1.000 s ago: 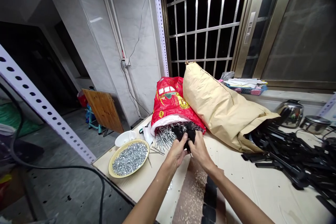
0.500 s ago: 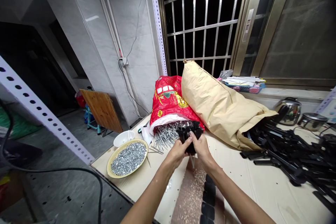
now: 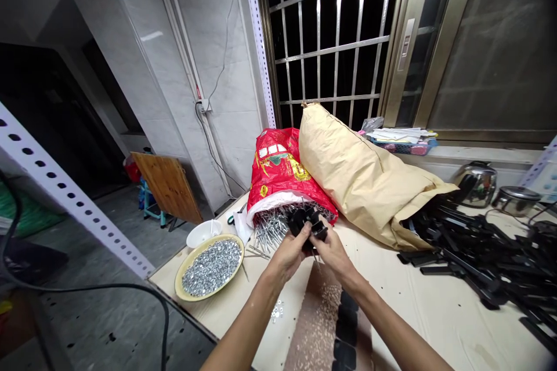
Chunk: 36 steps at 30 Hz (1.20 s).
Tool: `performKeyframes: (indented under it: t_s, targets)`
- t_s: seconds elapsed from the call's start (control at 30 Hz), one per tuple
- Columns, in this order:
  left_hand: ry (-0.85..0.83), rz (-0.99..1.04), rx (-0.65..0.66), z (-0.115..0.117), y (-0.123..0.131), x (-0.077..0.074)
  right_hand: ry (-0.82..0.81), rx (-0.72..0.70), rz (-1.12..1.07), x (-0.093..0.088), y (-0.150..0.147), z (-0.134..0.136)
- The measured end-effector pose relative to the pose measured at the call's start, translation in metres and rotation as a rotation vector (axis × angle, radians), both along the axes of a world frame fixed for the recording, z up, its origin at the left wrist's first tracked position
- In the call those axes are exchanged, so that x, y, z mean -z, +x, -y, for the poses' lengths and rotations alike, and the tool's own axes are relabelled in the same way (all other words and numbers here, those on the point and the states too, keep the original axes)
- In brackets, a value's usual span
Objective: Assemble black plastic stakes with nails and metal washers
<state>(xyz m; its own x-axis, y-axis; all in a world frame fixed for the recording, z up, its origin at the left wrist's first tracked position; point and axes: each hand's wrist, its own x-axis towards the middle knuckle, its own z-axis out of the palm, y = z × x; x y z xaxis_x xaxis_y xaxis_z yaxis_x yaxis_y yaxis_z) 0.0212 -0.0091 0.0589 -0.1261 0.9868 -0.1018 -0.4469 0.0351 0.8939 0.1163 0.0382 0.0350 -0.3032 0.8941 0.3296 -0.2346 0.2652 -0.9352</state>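
Observation:
My left hand (image 3: 290, 252) and my right hand (image 3: 333, 246) come together in front of the red bag (image 3: 278, 165). Both are closed on a cluster of black plastic parts (image 3: 304, 220), thumbs on the near side. A thin metal rod (image 3: 317, 261) sticks out below the cluster. Just behind the hands, long metal screws or nails (image 3: 272, 229) spill from the bag's white-lined mouth. Under my wrists lies a brown board (image 3: 315, 313) with pale crumbs on it and a row of black pieces (image 3: 345, 324) along its right side. The fingers' far sides are hidden.
A yellow bowl of small metal washers or nuts (image 3: 213, 266) stands left, beside a white bowl (image 3: 203, 233). Loose washers (image 3: 277, 310) lie on the table. A large tan paper sack (image 3: 357, 168) spills black plastic parts (image 3: 474, 255) at right. A kettle (image 3: 477, 182) stands behind.
The black cluster has tilted and turned in my hands, shifting slightly left. My right hand's grip has moved around its right side. The rod beneath now slants more.

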Motion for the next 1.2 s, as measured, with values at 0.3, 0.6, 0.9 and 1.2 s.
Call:
performKeyframes:
  t_s: [0.3,0.6,0.9,1.2]
  targets:
    - [0.187,-0.469,-0.260,-0.011,-0.003,0.016,-0.040,0.130,0.070,0.003,0.005,0.003]
    - [0.122,-0.114,-0.219,-0.004,-0.004,0.010,-0.086,0.300,0.052,0.002,0.029,-0.018]
    - [0.120,-0.176,-0.304,0.001,0.001,0.018,-0.442,0.438,-0.341,0.049,0.032,-0.055]
    - [0.064,-0.170,-0.277,0.004,0.009,0.016,-0.468,0.482,-0.201,0.090,0.039,-0.052]
